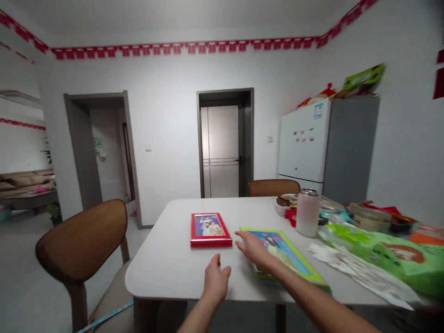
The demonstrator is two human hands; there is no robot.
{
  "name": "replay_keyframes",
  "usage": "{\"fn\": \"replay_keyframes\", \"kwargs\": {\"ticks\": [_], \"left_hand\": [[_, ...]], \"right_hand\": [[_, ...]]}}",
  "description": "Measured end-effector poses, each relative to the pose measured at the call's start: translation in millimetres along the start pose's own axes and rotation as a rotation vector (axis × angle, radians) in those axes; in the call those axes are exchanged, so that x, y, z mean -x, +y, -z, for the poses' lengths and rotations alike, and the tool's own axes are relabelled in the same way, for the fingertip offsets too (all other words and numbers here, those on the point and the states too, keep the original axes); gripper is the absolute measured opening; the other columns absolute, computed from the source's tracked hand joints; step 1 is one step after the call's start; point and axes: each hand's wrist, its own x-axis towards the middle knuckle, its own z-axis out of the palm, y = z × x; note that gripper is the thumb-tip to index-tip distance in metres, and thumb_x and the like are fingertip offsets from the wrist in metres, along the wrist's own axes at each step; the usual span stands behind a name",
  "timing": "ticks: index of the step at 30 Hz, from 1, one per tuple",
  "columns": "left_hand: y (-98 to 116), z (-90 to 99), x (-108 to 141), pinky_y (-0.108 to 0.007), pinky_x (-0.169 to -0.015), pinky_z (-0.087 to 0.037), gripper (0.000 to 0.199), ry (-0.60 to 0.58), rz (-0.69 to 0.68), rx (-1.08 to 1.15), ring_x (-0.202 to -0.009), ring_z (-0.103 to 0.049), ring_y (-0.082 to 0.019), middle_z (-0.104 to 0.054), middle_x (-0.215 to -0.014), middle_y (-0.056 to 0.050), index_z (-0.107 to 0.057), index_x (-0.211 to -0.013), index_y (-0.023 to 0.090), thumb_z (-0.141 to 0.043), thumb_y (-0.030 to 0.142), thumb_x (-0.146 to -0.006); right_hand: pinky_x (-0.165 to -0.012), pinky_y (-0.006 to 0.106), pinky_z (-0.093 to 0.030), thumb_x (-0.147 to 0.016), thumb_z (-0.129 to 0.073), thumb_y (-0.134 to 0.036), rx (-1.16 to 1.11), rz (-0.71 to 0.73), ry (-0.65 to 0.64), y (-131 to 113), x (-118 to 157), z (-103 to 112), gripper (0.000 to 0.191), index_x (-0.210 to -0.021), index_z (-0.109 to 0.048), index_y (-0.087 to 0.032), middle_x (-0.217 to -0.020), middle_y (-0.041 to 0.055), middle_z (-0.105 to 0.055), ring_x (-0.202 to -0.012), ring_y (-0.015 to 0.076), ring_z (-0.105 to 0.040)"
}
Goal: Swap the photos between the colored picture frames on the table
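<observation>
A red picture frame (211, 226) lies on the white table (166, 259), apparently on top of another red one, with a photo of people facing up. To its right is a larger green-edged frame (294, 252) with a blue picture, lying flat. My right hand (254, 249) is over the left part of the green frame, fingers apart and pointing at the red frame, holding nothing. Nearer the table's front edge, my left hand (215, 277) is raised below the red frame, its thumb and fingers apart and nothing between them.
A pink and white can (308, 212) stands behind the green frame. To the right are a green bag (391, 254), white gloves or cloth (357, 270) and food containers (369, 218). Brown chairs stand at the left (86, 236) and the far side (274, 187).
</observation>
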Motion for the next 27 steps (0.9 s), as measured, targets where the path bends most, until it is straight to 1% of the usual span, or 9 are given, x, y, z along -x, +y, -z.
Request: {"fn": "replay_keyframes", "kwargs": {"ticks": [3, 6, 11, 14, 17, 19, 23, 25, 27], "left_hand": [[-8.2, 23.6, -7.8, -0.021, -0.086, -0.034, 0.042, 0.054, 0.055, 0.109, -0.104, -0.049, -0.017, -0.052, -0.114, -0.014, -0.047, -0.109, 0.007, -0.056, 0.011, -0.068], [-14.8, 38.9, -14.5, -0.022, -0.081, -0.039, 0.037, 0.098, 0.127, 0.251, -0.098, -0.052, -0.017, -0.056, -0.107, -0.014, -0.05, -0.102, 0.008, -0.058, 0.013, -0.067], [-18.3, 49.5, -13.9, -0.025, -0.07, -0.044, 0.029, 0.108, 0.194, 0.55, -0.081, -0.06, -0.016, -0.063, -0.086, -0.009, -0.053, -0.091, 0.012, -0.061, 0.027, -0.068], [-10.1, 49.3, -3.4, -0.025, -0.071, -0.045, 0.03, 0.1, 0.125, 0.723, -0.084, -0.059, -0.017, -0.063, -0.091, -0.009, -0.056, -0.09, 0.014, -0.059, 0.036, -0.069], [7.1, 45.9, 13.8, -0.026, -0.076, -0.044, 0.038, 0.16, -0.039, 0.816, -0.09, -0.057, -0.019, -0.062, -0.096, -0.007, -0.055, -0.096, 0.017, -0.062, 0.039, -0.066], [21.4, 44.2, 28.1, -0.028, -0.077, -0.044, 0.04, 0.236, -0.148, 0.764, -0.088, -0.058, -0.021, -0.063, -0.094, -0.008, -0.056, -0.097, 0.015, -0.063, 0.037, -0.065], [42.1, 46.6, 59.9, -0.03, -0.081, -0.043, 0.04, 0.307, -0.28, 0.488, -0.092, -0.056, -0.023, -0.061, -0.101, -0.011, -0.052, -0.106, 0.014, -0.055, 0.033, -0.072], [41.6, 50.3, 73.9, -0.031, -0.088, -0.039, 0.041, 0.272, -0.373, 0.28, -0.104, -0.05, -0.022, -0.054, -0.113, -0.01, -0.046, -0.115, 0.016, -0.048, 0.028, -0.076], [33.3, 53.9, 84.2, -0.031, -0.095, -0.034, 0.042, 0.166, -0.503, 0.006, -0.113, -0.041, -0.021, -0.046, -0.123, -0.008, -0.042, -0.12, 0.018, -0.044, 0.022, -0.078]], "right_hand": [[-0.087, 0.029, -0.033, -0.065, -0.054, -0.025, 0.042, 0.138, -0.075, -48.6, -18.2, -40.6, 0.047, -0.112, -0.05, -0.018, -0.113, 0.0086, -0.054, -0.104, 0.0204, -0.047], [-0.087, 0.035, -0.031, -0.062, -0.057, -0.019, 0.109, 0.172, -0.098, -73.6, -27.9, -62.5, 0.055, -0.116, -0.046, -0.016, -0.111, 0.013, -0.053, -0.104, 0.0245, -0.045], [-0.085, 0.036, -0.029, -0.07, -0.05, -0.021, 0.198, 0.238, -0.125, -91.0, -12.4, -60.2, 0.026, -0.095, -0.058, -0.018, -0.098, 0.0107, -0.055, -0.099, 0.0241, -0.043], [-0.083, 0.034, -0.031, -0.073, -0.048, -0.026, 0.127, 0.285, -0.065, -106.3, 13.1, -47.5, 0.024, -0.094, -0.057, -0.02, -0.097, 0.0086, -0.053, -0.096, 0.0217, -0.043], [-0.081, 0.032, -0.035, -0.071, -0.049, -0.02, -0.125, 0.286, 0.015, -123.6, 41.1, -31.9, 0.027, -0.096, -0.057, -0.02, -0.094, 0.0074, -0.053, -0.091, 0.0195, -0.046], [-0.082, 0.033, -0.037, -0.067, -0.049, -0.015, -0.334, 0.277, 0.021, -133.3, 57.7, -20.1, 0.028, -0.094, -0.058, -0.02, -0.092, 0.0067, -0.054, -0.09, 0.0187, -0.047], [-0.086, 0.034, -0.038, -0.065, -0.05, -0.016, -0.862, 0.198, -0.087, -140.8, 81.9, 5.0, 0.037, -0.101, -0.055, -0.022, -0.108, 0.0066, -0.053, -0.1, 0.0188, -0.048], [-0.084, 0.035, -0.041, -0.068, -0.048, -0.022, -1.163, 0.059, -0.147, -137.0, 89.3, 16.7, 0.044, -0.112, -0.046, -0.023, -0.117, 0.0074, -0.048, -0.104, 0.0195, -0.047], [-0.079, 0.035, -0.044, -0.072, -0.043, -0.03, -1.384, -0.117, -0.133, -128.4, 93.7, 26.2, 0.048, -0.12, -0.036, -0.023, -0.119, 0.0092, -0.048, -0.103, 0.0207, -0.049]]}}
